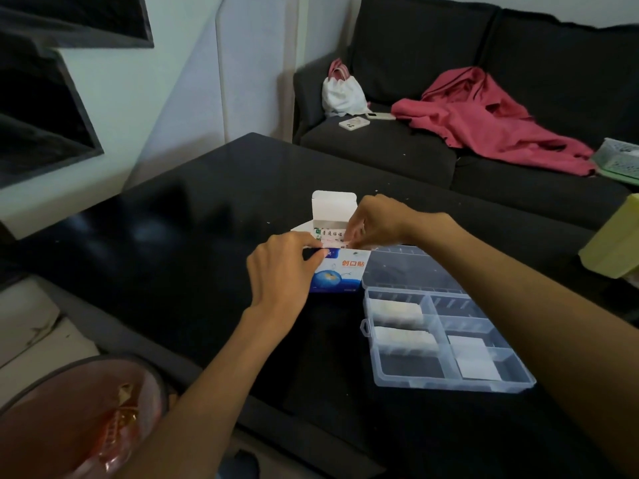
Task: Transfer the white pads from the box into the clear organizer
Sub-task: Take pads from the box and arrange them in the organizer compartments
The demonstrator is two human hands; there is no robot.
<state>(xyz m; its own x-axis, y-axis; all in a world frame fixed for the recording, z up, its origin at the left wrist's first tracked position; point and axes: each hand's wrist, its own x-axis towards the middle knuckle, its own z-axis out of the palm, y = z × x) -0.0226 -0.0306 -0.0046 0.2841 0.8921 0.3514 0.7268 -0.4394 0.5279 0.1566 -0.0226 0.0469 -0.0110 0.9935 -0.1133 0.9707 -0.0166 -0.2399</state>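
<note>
The left hand (280,267) gripped the box (337,271) on the black table (207,209). The right hand (375,223) pinched white pads (333,240) at its open top. The clear organizer (446,337), just right, held pads in three compartments.

Box (340,271) contents hidden behind hands; right fingertips (352,233) blurred; bin (79,420) cut by edge.
</note>
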